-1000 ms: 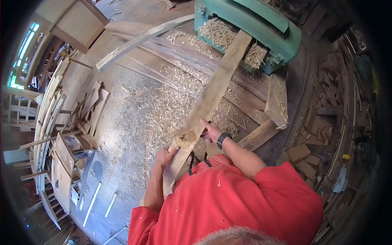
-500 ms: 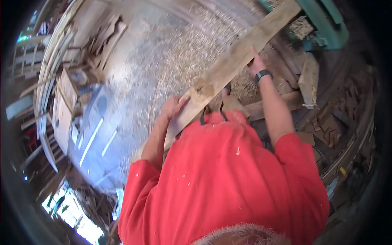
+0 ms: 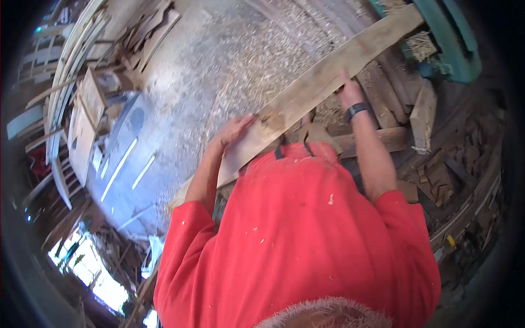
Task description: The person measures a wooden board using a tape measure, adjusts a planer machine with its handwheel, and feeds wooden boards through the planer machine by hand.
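A long wooden plank (image 3: 306, 90) with a dark knot runs diagonally across the view in front of my red shirt. Its far end reaches into the green machine (image 3: 445, 38) at the upper right. My left hand (image 3: 236, 131) grips the plank's far edge near the knot, thumb side on top. Farther along, my right hand (image 3: 350, 93) holds the near edge, one finger stretched along its face and the other fingers hidden below. A dark watch (image 3: 357, 111) is on my right wrist.
Wood shavings (image 3: 240, 76) cover the floor beyond the plank. Curved wooden strips (image 3: 68, 76) and boards stack at the left. An offcut block (image 3: 424, 117) and scrap wood (image 3: 437, 175) lie at the right. Two pale sticks (image 3: 119, 169) lie at the lower left.
The plank, both hands and the machine appear slightly shifted in the view, with the background moving too. Both hands keep their hold on the plank, its end still at the machine.
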The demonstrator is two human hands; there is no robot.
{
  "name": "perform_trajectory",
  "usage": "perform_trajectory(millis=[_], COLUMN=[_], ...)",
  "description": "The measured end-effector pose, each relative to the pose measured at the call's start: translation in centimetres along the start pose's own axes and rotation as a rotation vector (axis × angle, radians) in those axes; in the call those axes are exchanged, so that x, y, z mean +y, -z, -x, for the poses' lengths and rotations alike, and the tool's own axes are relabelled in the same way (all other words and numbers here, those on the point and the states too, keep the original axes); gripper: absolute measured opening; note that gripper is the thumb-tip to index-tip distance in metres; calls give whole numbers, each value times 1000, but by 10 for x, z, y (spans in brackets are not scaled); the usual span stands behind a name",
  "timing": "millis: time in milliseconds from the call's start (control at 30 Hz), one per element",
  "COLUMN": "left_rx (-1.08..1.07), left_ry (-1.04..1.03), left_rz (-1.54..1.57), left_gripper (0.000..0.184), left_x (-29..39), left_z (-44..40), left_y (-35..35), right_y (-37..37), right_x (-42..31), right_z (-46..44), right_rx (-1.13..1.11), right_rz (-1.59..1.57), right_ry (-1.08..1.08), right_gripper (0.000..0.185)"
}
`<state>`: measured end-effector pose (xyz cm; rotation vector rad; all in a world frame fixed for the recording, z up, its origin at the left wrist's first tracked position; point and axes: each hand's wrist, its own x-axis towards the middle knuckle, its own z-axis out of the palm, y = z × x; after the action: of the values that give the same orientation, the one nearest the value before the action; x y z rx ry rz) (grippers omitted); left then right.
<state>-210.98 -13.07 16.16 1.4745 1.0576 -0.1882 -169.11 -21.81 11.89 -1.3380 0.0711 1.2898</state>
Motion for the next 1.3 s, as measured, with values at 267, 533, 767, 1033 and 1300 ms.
perform_trajectory(millis=[267, 533, 767, 1033, 1300], left_rx=[9, -11, 30, 56, 25], left_ry=[-197, -115, -97, -77, -47], left_rz=[22, -204, -254, -333, -315], left_gripper=[72, 80, 82, 78, 92], left_x=[99, 170, 147, 131, 129], left_z=[-125, -116, -103, -80, -53], left_y=[-29, -42, -35, -27, -11], right_y=[-24, -42, -43, -37, -2], right_x=[8, 18, 28, 44, 7], right_z=[28, 48, 58, 57, 16], right_rx=[15, -50, -103, -247, -74], right_rz=[13, -34, 81, 103, -211], right_ry=[-14, -46, -114, -170, -106], right_gripper=[50, 45, 53, 52, 62])
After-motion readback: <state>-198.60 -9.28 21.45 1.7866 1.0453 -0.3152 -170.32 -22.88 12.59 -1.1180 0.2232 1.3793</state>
